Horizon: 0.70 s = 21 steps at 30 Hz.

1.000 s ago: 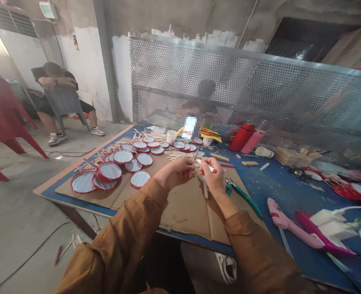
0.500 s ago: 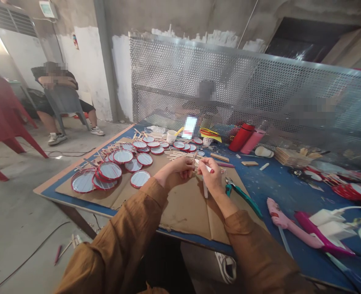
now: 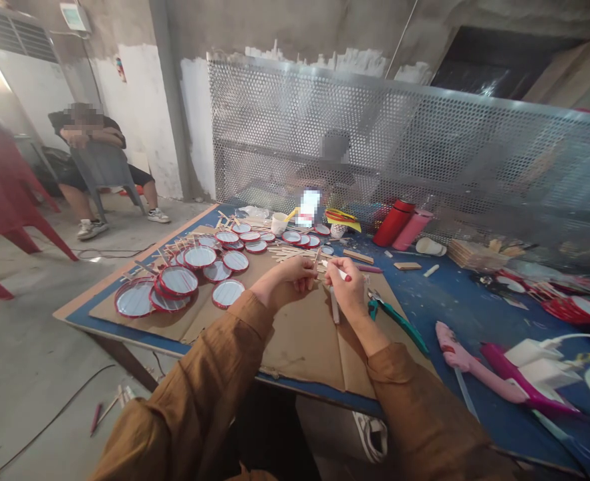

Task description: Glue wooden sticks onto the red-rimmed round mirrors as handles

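My left hand (image 3: pixel 292 272) is closed, pinching a small wooden stick (image 3: pixel 317 256) upright between thumb and fingertips. In my right hand (image 3: pixel 349 294) is a white marker pen (image 3: pixel 333 270) with a red end, its other end pointing at the stick. Both hands hover close together over a cardboard sheet (image 3: pixel 299 341). A pale strip (image 3: pixel 335 306) lies just below the right hand. Behind the hands are loose flat wooden sticks (image 3: pixel 287 253). To the left sit several round red-rimmed discs (image 3: pixel 178 280), some with sticks attached.
Teal-handled pliers (image 3: pixel 399 324) and a pink glue gun (image 3: pixel 480 371) lie to the right, with a power strip (image 3: pixel 505 364) carrying white plugs. Red (image 3: pixel 395 222) and pink bottles (image 3: pixel 411 229) stand before a perforated metal screen (image 3: pixel 274 127). A person (image 3: pixel 91 143) sits at the far left.
Both hands keep nearly the same pose, with the stick and marker pen still held. The whole view has shifted very slightly.
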{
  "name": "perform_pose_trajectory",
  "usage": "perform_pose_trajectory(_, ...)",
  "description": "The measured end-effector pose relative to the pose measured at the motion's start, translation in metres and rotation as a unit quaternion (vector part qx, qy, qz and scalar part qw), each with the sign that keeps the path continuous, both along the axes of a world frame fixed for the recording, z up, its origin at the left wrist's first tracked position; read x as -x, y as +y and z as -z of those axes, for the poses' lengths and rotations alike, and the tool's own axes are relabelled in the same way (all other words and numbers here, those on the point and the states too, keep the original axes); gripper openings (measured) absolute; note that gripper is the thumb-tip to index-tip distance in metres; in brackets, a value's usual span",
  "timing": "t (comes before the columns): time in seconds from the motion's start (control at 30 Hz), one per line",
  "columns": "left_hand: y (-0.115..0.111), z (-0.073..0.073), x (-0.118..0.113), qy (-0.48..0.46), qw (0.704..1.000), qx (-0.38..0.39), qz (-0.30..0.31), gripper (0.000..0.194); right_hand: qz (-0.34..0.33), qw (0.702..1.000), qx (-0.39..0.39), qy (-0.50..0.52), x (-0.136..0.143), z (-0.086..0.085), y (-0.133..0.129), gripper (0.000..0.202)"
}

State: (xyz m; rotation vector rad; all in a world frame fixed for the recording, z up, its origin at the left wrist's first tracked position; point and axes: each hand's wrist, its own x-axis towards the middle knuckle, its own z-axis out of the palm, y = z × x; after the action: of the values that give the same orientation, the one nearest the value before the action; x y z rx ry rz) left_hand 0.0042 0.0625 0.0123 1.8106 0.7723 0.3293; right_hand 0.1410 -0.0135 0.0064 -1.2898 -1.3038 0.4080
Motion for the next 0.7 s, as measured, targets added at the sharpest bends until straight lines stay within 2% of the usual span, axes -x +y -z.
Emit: perform_pose_trajectory(0.7, 0.0013, 0.003, -0.0016, 0.012, 1.0, -0.006, -0.005, 0.016, -0.044, 0.999, 0.023, 0.003, 0.005, -0.0014, -0.0036, 0.021)
